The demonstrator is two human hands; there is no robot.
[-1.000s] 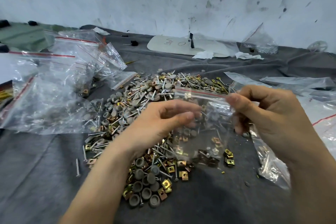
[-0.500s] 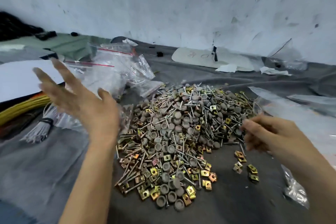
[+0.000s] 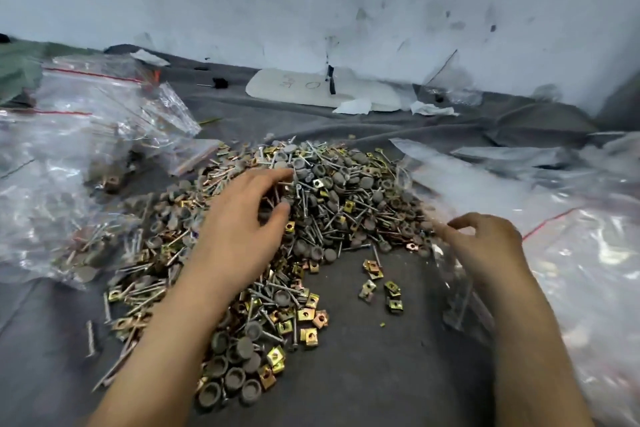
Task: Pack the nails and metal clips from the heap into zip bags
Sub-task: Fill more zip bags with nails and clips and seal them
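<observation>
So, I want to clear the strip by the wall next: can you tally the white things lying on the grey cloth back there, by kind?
White board: 1
White paper scraps: 3
Total: 4

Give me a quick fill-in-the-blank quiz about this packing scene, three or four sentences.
1. The left hand reaches over the heap of clips and ____.
2. The filled zip bags have ____ seal lines.
3. A few loose clips lie apart from the heap, nearer the ____ hand.
4. Everything lies on a ____ cloth.
Missing words: nails; red; right; grey.
</observation>
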